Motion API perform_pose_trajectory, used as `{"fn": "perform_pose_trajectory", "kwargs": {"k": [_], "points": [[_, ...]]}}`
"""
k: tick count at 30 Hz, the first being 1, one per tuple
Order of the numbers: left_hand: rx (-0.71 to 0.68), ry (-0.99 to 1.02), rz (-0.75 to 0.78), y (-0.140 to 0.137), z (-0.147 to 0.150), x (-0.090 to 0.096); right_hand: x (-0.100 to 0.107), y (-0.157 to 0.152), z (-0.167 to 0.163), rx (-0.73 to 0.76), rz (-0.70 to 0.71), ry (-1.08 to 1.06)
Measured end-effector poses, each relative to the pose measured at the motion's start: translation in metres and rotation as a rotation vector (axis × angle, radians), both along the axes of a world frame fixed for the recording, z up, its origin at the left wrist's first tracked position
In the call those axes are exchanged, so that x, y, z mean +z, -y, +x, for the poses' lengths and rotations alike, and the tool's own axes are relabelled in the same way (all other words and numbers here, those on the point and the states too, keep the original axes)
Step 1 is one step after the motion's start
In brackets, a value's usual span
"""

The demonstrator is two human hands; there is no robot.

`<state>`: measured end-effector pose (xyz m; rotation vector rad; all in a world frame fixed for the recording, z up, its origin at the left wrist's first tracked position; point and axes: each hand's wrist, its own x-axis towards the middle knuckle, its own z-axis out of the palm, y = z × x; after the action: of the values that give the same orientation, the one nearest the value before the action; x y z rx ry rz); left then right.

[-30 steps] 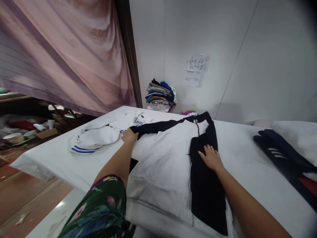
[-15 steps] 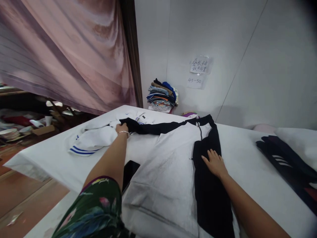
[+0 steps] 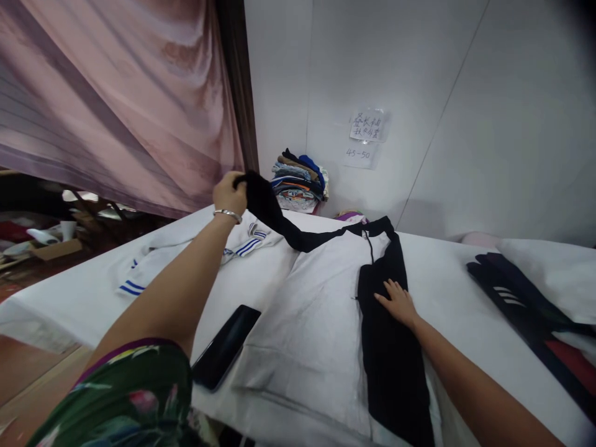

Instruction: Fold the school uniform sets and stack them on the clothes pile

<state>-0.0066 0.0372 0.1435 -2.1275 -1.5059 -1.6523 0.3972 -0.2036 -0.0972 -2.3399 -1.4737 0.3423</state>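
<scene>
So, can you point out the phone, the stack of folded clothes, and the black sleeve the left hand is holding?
Phone (image 3: 226,346): head view, middle of its dark face.
Stack of folded clothes (image 3: 298,181): head view, middle of its front side.
Black sleeve (image 3: 279,220): head view, partway along its length.

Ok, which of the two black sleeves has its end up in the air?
The left black sleeve, gripped by the left hand; the right black sleeve lies flat, with the right hand resting on it.

Left hand (image 3: 230,194) and black sleeve (image 3: 266,205) now higher
</scene>
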Motion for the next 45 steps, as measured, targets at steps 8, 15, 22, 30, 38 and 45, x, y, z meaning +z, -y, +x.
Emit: {"fn": "perform_pose_trajectory", "kwargs": {"k": [8, 15, 22, 30, 38, 45], "points": [[-0.720, -0.546, 0.326, 0.126, 0.115, -0.003, 0.102, 0.009, -0.051, 0.262, 0.311, -1.024], [-1.129, -0.609, 0.333, 0.205, 0.156, -0.093, 0.092, 0.056, -0.105, 0.258, 0.364, -1.492], [-0.829, -0.095, -0.238, 0.218, 0.147, -0.140, 0.078, 0.076, -0.110, 0.370, 0.240, -1.712], [-1.059, -0.323, -0.223, 0.225, 0.127, -0.150, 0.083, 0.084, -0.130, 0.320, -0.016, -1.447], [-1.073, -0.532, -0.025, 0.229, 0.121, -0.128, 0.089, 0.081, -0.125, 0.214, 0.269, -1.353], [-0.970, -0.170, -0.257, 0.238, 0.138, -0.151, 0.092, 0.075, -0.153, 0.329, 0.237, -1.546]]}}
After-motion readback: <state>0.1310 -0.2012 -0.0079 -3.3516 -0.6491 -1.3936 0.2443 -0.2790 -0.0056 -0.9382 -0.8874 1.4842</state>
